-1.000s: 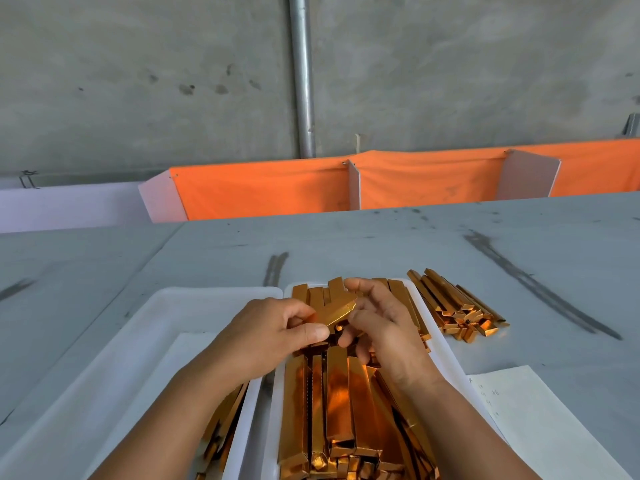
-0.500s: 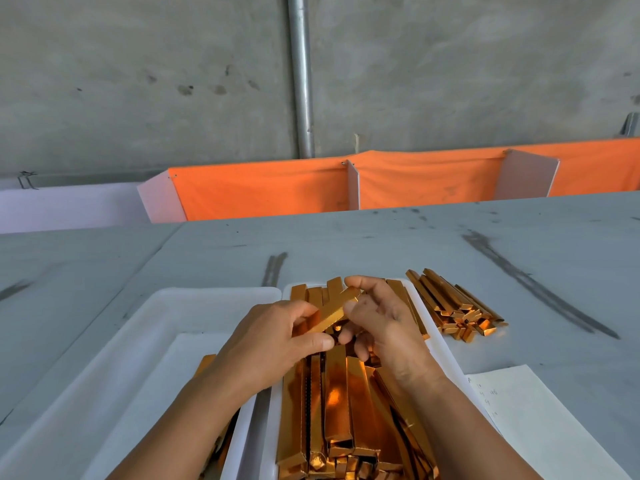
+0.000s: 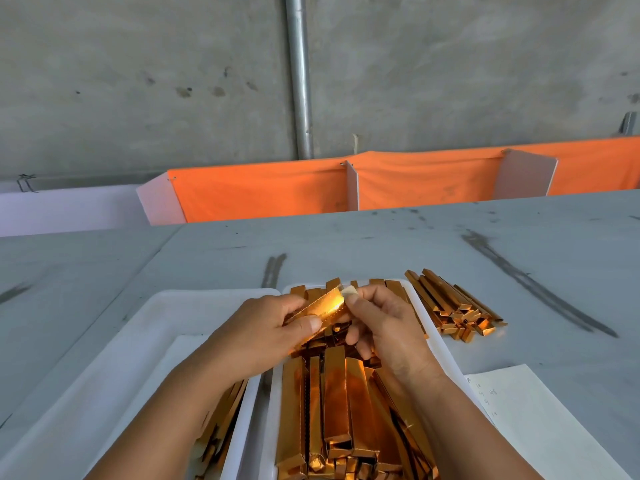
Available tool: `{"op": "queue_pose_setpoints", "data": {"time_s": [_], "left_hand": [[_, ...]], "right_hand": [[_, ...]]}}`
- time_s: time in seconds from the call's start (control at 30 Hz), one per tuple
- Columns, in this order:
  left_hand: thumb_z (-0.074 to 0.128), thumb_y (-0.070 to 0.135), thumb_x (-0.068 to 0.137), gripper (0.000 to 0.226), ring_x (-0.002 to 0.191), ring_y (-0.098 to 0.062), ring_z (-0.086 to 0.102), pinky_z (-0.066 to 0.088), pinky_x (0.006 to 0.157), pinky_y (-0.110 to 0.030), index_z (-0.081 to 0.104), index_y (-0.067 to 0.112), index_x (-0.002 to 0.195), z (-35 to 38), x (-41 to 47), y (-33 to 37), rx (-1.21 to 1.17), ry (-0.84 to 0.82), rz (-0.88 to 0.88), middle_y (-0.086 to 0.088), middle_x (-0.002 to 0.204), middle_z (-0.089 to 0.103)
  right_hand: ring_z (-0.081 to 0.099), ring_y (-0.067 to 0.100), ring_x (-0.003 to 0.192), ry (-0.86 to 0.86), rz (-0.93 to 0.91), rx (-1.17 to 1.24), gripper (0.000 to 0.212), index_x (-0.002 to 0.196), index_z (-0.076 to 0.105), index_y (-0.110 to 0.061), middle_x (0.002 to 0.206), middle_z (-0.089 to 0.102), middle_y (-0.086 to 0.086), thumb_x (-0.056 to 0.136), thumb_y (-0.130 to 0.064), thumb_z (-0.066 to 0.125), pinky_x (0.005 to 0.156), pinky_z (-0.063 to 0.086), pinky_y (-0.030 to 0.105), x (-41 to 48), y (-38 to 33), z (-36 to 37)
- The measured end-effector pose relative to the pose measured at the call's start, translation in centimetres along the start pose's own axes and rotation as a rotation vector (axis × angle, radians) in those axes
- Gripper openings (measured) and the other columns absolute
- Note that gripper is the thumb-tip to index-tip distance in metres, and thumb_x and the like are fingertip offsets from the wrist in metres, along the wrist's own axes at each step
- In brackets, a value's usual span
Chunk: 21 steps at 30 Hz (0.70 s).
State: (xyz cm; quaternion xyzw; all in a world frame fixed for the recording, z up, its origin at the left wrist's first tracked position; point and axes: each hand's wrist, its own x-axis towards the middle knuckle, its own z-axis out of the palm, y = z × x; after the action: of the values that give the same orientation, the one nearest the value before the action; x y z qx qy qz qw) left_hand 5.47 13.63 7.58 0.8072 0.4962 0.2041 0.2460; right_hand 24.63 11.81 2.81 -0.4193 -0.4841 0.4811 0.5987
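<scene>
A shiny gold cardboard strip (image 3: 323, 306) is held above a white tray (image 3: 438, 344) heaped with several folded gold pieces. My left hand (image 3: 263, 337) grips the strip's lower end between thumb and fingers. My right hand (image 3: 384, 327) pinches the strip's upper end, where a small white flap (image 3: 348, 292) shows at the fingertips. The strip slants up to the right and lies flat toward the camera.
A second white tray (image 3: 114, 344) sits at the left, with a few gold pieces under my left forearm. A stack of folded gold boxes (image 3: 450, 306) lies on the grey table to the right. A white sheet with writing (image 3: 526, 420) lies at the lower right. Orange partitions line the far edge.
The strip has been turned and flattened so its broad gold face catches the light. My right fingertips have moved to its upper end, where a white flap now shows.
</scene>
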Motion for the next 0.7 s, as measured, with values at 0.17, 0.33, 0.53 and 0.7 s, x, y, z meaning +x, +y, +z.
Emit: {"op": "queue_pose_setpoints", "data": {"time_s": [0.17, 0.33, 0.53, 0.7], "left_hand": [[0.061, 0.066, 0.078, 0.056, 0.076, -0.002, 0.057, 0.047, 0.062, -0.021, 0.045, 0.041, 0.125, 1.0, -0.1, 0.7, 0.340, 0.147, 0.035, 0.017, 0.088, 0.058], [0.057, 0.057, 0.086, 0.044, 0.073, -0.005, 0.056, 0.043, 0.058, -0.020, 0.041, 0.035, 0.121, 2.6, 0.7, 0.5, 0.410, 0.243, 0.068, 0.015, 0.086, 0.054], [0.041, 0.053, 0.095, 0.021, 0.064, -0.005, 0.050, 0.034, 0.053, -0.020, 0.032, 0.037, 0.104, 3.6, 1.0, -0.7, 0.385, 0.382, 0.105, 0.015, 0.074, 0.047], [0.018, 0.062, 0.090, 0.048, 0.071, -0.009, 0.055, 0.039, 0.055, -0.022, 0.026, 0.038, 0.131, 4.7, 0.9, -1.5, 0.452, 0.513, 0.128, 0.014, 0.092, 0.054]], "right_hand": [[0.050, 0.013, 0.046, 0.032, 0.011, 0.005, 0.021, 0.091, 0.067, -0.008, 0.078, 0.072, 0.011, 0.092, -0.030, 0.067, 0.038, 0.038, 0.021, 0.1, 0.0, 0.0], [0.053, 0.011, 0.046, 0.001, 0.014, 0.005, 0.019, 0.094, 0.066, -0.010, 0.084, 0.073, 0.013, 0.093, -0.028, 0.067, 0.037, 0.038, 0.020, 0.0, 0.0, 0.1], [0.055, 0.012, 0.047, 0.053, -0.035, -0.014, 0.015, 0.109, 0.060, -0.015, 0.088, 0.075, 0.010, 0.096, -0.021, 0.062, 0.037, 0.040, 0.021, 0.1, 0.0, 0.2], [0.055, 0.007, 0.046, 0.125, -0.120, -0.169, 0.010, 0.105, 0.062, -0.023, 0.071, 0.072, -0.003, 0.096, -0.020, 0.063, 0.043, 0.041, 0.015, 0.0, 0.4, 0.4]]}}
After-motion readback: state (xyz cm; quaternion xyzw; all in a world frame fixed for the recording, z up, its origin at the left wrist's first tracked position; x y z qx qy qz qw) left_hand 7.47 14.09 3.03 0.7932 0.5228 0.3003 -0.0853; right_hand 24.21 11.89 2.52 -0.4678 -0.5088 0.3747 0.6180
